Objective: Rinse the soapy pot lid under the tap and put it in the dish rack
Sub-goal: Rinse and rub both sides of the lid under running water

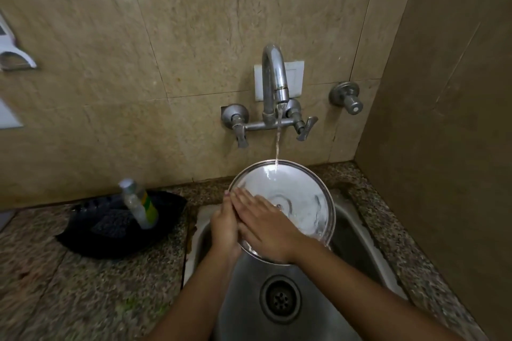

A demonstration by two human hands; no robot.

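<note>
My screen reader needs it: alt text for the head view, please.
Both hands hold a round steel pot lid under the running wall tap above the steel sink: left hand at its rim, right hand flat across it.

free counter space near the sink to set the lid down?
Bare speckled granite counter lies in front of the black perforated tray, left of the steel sink. The strip right of the sink, by the brown side wall, is narrow. The tray holds a clear bottle.
</note>
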